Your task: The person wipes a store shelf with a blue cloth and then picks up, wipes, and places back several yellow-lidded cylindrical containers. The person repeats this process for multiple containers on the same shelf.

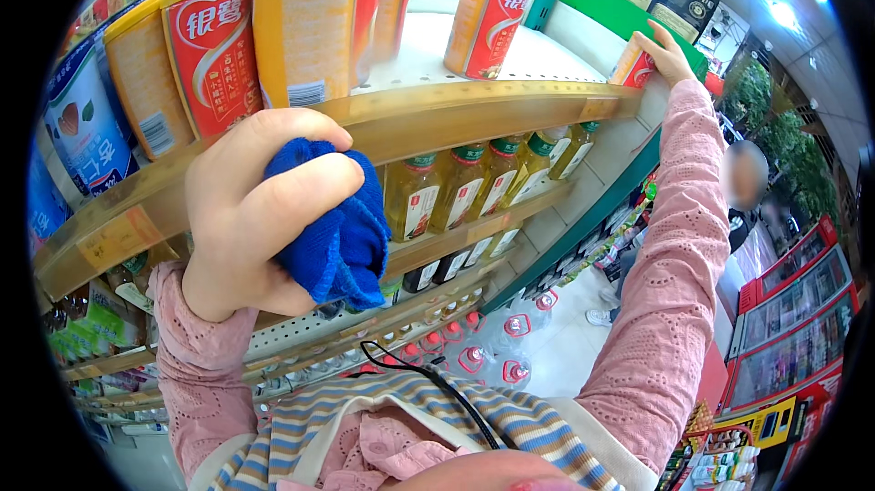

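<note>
My left hand (253, 217) is closed around a bunched blue cloth (335, 224), in front of the shelf's edge strip (478, 108). At the far right end of the upper shelf, my right hand (666, 57) has its fingers around a red and yellow can (632, 65) that stands on or just above the shelf; contact below cannot be made out. Between the hands, a similar can with a yellow lid (489, 19) stands alone. Larger red and yellow packs (307, 26) stand in a row at the left.
Bottles of yellow-green drink (413, 200) fill the shelf below. Large water bottles with red handles (516, 325) stand on the floor. A person (742, 180), face blurred, is beyond my right arm. Red-framed cabinets (793, 313) stand at the right. Blue packs (89, 115) are far left.
</note>
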Tool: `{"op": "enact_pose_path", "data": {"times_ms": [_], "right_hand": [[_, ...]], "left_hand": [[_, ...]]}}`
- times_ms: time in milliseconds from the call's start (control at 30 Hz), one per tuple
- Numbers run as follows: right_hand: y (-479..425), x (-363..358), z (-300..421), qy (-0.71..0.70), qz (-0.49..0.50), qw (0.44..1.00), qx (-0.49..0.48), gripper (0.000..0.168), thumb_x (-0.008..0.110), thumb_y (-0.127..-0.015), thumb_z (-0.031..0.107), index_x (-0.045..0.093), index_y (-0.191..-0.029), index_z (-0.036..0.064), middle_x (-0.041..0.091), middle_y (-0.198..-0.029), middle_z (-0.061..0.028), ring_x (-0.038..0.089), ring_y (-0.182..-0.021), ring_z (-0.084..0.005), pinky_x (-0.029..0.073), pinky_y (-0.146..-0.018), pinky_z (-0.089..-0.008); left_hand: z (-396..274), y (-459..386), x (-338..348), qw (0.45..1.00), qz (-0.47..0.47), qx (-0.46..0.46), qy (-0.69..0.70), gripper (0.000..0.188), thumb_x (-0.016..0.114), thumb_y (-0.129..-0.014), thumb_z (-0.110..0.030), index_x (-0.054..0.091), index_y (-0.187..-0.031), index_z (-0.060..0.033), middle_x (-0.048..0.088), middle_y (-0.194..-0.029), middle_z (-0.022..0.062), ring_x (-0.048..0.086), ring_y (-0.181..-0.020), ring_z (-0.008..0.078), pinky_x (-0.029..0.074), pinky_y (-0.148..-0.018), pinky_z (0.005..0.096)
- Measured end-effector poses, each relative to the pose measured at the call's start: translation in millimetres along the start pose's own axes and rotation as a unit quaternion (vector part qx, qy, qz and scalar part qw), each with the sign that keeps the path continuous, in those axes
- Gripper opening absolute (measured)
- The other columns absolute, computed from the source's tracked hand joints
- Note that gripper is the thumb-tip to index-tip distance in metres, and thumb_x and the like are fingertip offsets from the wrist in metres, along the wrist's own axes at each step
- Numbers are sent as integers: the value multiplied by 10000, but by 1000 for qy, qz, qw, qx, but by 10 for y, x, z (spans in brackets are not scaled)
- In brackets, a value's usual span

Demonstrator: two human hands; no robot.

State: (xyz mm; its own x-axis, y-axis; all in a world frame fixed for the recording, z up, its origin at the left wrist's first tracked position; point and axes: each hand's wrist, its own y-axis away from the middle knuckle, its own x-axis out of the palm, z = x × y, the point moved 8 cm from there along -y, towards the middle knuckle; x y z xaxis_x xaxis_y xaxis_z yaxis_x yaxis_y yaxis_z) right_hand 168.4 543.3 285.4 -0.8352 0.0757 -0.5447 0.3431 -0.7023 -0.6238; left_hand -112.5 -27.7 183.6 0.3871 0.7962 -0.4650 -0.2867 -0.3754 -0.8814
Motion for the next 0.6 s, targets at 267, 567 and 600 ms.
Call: {"op": "enact_pose_path", "data": {"times_ms": [267, 567, 600], "right_hand": [[99, -18, 525, 409, -218, 884, -54, 902, 771, -730, 710, 566, -1459, 220, 549, -1414, -167, 569, -1243, -371, 442, -1083, -439], [1236, 1228, 3099, 23, 152, 981, -116, 504, 733, -945, 184, 552, -1400, 65, 663, -1205, -74, 655, -996, -167, 550, -861, -308], [1140, 1403, 3057, 135, 132, 965, -183, 639, 730, -844, 471, 627, -1320, 57, 692, -1168, -128, 684, -1013, -219, 566, -853, -337]], "left_hand": [[-22, -12, -14, 1000, -7, 7, -4, 530, 799, -622, -367, 709, -1071, -103, 669, -1045, 155, 684, -822, 327, 560, -696, 378], [-86, -21, -32, 999, 19, 9, -39, 469, 828, -740, -297, 656, -1127, -95, 669, -1062, 194, 691, -810, 286, 552, -686, 350], [-83, -46, -13, 999, -1, 15, -28, 482, 830, -696, -294, 670, -1108, -104, 667, -1052, 176, 688, -810, 298, 553, -685, 356]]}}
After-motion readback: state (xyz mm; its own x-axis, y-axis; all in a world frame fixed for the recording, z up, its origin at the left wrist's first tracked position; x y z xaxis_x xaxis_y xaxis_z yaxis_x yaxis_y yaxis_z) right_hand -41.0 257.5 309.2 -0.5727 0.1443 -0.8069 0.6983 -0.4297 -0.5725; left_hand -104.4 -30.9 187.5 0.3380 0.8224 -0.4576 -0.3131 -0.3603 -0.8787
